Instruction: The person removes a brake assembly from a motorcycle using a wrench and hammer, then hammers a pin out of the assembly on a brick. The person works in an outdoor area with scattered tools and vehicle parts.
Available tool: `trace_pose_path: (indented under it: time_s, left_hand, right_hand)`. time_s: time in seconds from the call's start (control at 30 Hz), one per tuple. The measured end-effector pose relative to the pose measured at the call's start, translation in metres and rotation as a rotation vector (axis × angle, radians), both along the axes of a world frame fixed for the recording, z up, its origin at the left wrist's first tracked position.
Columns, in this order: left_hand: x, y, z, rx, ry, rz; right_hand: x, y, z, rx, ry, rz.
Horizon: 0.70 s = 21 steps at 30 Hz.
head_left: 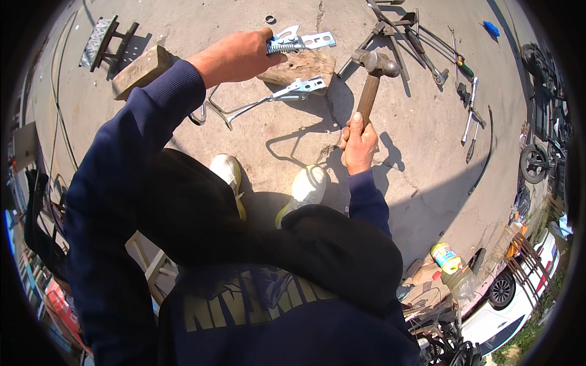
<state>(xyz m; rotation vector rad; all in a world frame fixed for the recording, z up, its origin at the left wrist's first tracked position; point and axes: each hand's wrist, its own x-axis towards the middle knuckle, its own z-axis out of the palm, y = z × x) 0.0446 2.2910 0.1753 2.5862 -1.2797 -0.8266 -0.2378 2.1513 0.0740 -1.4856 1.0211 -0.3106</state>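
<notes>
My left hand (241, 58) is closed around a silver metal kickstand (299, 89) by one of its two spring-fitted brackets, above a weathered wooden block (303, 66). The other bracket lies against the block's near side, and a bent rod leg runs from it toward my left forearm, which hides part of the stand. In my right hand (359, 143) is a hammer (368, 94), gripped by its wooden handle. Its steel head points away from me, up and to the right of the block, apart from the kickstand.
Another wooden block (143, 71) and a metal step-like piece (101, 43) lie at far left. Several tools, including a ratchet wrench (470, 116), are spread at right. A black ring (270, 19) sits beyond the block. My shoes (308, 186) are close by. A plastic bottle (458, 277) stands lower right.
</notes>
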Motion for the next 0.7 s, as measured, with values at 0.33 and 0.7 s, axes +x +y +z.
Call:
trace_pose_path:
  time_s: [0.33, 0.7]
  left_hand:
    - [-0.019, 0.024, 0.014, -0.121, -0.005, -0.113]
    - [0.000, 0.039, 0.047, -0.094, 0.925, 0.145]
  right_hand:
    - [-0.078, -0.029, -0.059, -0.641, 0.728, 0.130]
    - [0.001, -0.026, 0.046, 0.525, -0.392, 0.391]
